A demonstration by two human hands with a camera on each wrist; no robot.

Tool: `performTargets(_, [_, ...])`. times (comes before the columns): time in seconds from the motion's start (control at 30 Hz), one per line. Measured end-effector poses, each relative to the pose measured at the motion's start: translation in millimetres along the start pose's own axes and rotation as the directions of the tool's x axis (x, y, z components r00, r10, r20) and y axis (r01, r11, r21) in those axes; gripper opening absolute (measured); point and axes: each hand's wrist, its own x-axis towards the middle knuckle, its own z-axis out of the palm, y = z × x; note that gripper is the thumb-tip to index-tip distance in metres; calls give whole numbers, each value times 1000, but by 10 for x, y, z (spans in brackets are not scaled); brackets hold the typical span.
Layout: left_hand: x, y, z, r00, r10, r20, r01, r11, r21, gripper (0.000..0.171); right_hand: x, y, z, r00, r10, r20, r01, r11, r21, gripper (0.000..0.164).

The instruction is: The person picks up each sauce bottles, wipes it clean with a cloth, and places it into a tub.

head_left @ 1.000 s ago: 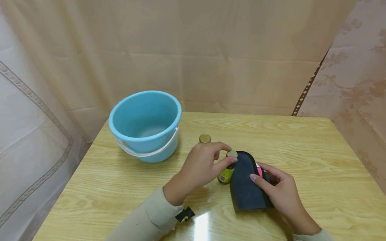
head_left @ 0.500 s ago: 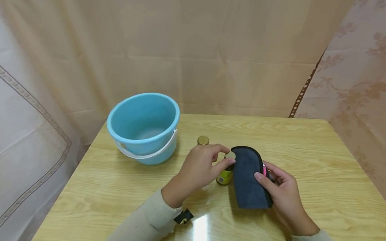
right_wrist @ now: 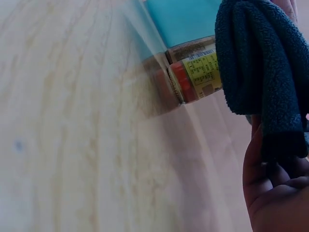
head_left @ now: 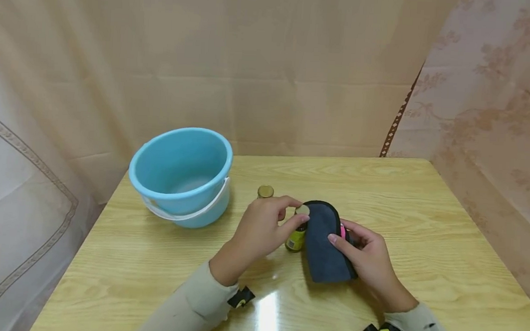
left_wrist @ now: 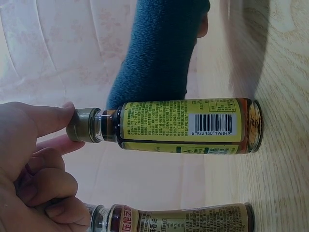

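Observation:
My left hand [head_left: 258,227] pinches the cap [left_wrist: 83,124] of a small glass bottle [left_wrist: 183,126] between thumb and index finger. The bottle stands upright on the table, has a yellow-green label with a barcode, and contains dark liquid. Its other fingers curl inward below the cap in the left wrist view. With thumb in front and fingers behind, my right hand [head_left: 373,253] holds a folded dark blue cloth [head_left: 325,246] right beside the bottle. The cloth is fuzzy with a black edge, and a pink tag [head_left: 343,231] shows at its side.
A second capped bottle [head_left: 265,191], with a tan label, stands just behind my left hand. Further left is a light blue bucket [head_left: 179,201] with a white handle [head_left: 195,215]. Curtains [head_left: 269,85] hang behind the wooden table [head_left: 423,234].
The head view has shifted, so everything sits further left in it. The cloth tipped flatter toward the camera half a second ago and has since turned back. My left hand keeps its pinch on the cap.

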Motion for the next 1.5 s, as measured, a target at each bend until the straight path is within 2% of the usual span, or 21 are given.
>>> performTargets(0.33, [30, 13, 11, 1000, -5, 25, 6, 1000, -24, 36, 23, 39, -19, 999, 23, 27, -20, 991, -133, 43])
performTargets(0.53, [50, 31, 34, 999, -4, 52, 5, 1000, -30, 37, 8, 57, -50, 996, 59, 70, -48, 986, -157, 45])
performTargets(0.8, [41, 34, 2, 997, -29, 77, 31, 999, -17, 38, 25, 76, -30, 992, 106, 75, -80, 954, -289, 53])
performTargets(1.03, [21, 17, -21, 997, -32, 71, 33, 999, -17, 40, 37, 81, -12, 993, 90, 73, -61, 942, -329, 53])
performTargets(1.23, [6, -2, -20, 999, -46, 10, 45, 998, 37, 46, 44, 62, -5, 994, 94, 56, -73, 951, -300, 52])
performTargets(1.37, [5, -7, -22, 1000, -29, -2, 29, 998, 49, 40, 37, 13, 0, 985, 164, 62, -149, 970, -195, 54])
performTargets(1.5, [0, -2, -35, 1000, -28, 9, 27, 998, 52, 39, 30, -38, -1, 974, 213, 76, -205, 973, -103, 57])
